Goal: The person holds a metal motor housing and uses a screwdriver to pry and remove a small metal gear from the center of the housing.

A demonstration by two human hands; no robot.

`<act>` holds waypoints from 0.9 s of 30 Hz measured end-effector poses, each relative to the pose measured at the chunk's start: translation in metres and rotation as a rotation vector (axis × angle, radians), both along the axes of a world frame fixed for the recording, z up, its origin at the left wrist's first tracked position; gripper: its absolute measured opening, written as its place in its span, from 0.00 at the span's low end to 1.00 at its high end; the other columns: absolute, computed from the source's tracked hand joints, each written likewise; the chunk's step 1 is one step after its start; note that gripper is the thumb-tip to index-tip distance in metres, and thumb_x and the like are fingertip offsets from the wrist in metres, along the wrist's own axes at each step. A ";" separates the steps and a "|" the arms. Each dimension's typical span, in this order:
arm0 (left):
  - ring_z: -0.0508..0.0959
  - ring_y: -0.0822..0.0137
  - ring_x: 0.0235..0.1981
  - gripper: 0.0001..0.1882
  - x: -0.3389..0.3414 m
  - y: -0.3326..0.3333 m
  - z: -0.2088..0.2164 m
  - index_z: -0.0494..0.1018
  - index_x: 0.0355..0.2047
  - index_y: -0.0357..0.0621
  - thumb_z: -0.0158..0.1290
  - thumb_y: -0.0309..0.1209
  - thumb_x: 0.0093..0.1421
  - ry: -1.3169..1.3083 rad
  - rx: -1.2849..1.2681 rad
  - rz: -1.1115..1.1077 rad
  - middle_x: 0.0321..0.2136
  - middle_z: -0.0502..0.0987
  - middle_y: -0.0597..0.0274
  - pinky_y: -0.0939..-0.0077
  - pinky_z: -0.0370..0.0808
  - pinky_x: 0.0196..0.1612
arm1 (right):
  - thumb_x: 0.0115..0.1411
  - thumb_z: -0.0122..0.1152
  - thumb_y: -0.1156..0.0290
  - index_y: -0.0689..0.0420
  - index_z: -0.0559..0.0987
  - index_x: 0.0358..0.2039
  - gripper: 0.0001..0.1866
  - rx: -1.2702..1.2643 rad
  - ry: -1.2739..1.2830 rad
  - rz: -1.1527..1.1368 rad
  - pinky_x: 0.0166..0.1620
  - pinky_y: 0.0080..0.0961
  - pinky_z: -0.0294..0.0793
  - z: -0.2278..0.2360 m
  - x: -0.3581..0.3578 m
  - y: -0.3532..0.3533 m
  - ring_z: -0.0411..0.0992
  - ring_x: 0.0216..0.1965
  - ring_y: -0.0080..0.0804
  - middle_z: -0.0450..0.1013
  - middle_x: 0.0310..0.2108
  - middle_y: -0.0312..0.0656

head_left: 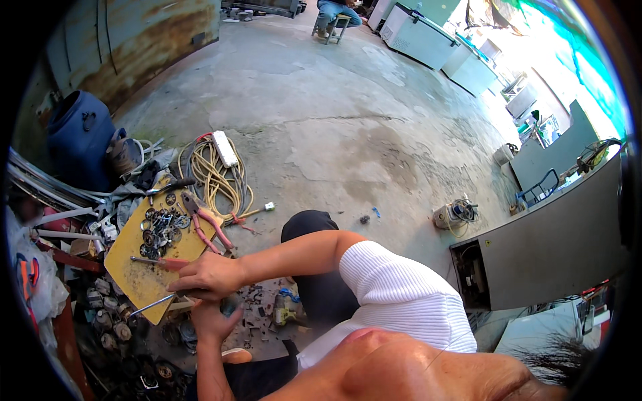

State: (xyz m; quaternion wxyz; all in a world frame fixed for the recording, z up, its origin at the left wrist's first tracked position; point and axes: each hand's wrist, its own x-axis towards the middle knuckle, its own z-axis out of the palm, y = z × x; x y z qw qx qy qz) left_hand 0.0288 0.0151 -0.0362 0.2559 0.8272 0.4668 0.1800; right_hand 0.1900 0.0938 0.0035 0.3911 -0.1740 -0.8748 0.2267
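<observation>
My right hand (212,275) is closed round a screwdriver; its thin metal shaft (152,305) slants down to the left over the edge of a yellow board (124,257). Just below it is my left hand (212,323), thumb raised, fingers mostly hidden by the right. A blurred, dark round part (230,307) shows at its thumb; I cannot tell its kind. On the board lie a red-handled tool (172,264) touching or beside my right hand, red-handled pliers (200,217) and a heap of small dark round metal parts (159,230).
Scrap parts (110,321) pile up left of the board. A coiled yellow cable (217,180) with a white power strip (225,148) lies beyond. A blue barrel (81,140) stands left, a green drill (284,313) near my leg. Far off, a person (334,12) sits on a stool.
</observation>
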 end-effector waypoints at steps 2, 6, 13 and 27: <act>0.79 0.45 0.40 0.29 0.005 0.000 0.008 0.77 0.46 0.43 0.63 0.47 0.46 0.078 -0.151 -0.037 0.39 0.80 0.49 0.55 0.75 0.43 | 0.53 0.63 0.68 0.54 0.76 0.51 0.22 0.003 0.026 0.017 0.33 0.41 0.77 -0.001 -0.004 0.000 0.76 0.32 0.48 0.75 0.33 0.44; 0.80 0.48 0.42 0.30 0.011 -0.003 0.013 0.77 0.47 0.47 0.62 0.50 0.47 0.063 -0.168 -0.067 0.41 0.80 0.52 0.57 0.75 0.46 | 0.53 0.63 0.71 0.56 0.75 0.52 0.24 0.038 0.060 0.031 0.29 0.39 0.75 0.004 -0.010 0.000 0.75 0.28 0.47 0.72 0.30 0.44; 0.78 0.48 0.46 0.31 0.017 -0.003 0.027 0.77 0.49 0.49 0.59 0.55 0.50 0.073 -0.142 -0.163 0.44 0.79 0.51 0.55 0.73 0.50 | 0.53 0.63 0.72 0.55 0.75 0.53 0.24 0.032 0.041 0.043 0.29 0.40 0.74 0.003 -0.016 -0.001 0.74 0.28 0.46 0.72 0.28 0.44; 0.63 0.50 0.64 0.49 0.009 -0.012 0.016 0.62 0.64 0.42 0.53 0.67 0.53 0.238 -0.311 -0.155 0.63 0.65 0.45 0.59 0.58 0.66 | 0.54 0.62 0.71 0.53 0.75 0.54 0.25 0.061 -0.035 0.111 0.28 0.39 0.73 0.005 -0.017 -0.027 0.74 0.30 0.44 0.73 0.31 0.42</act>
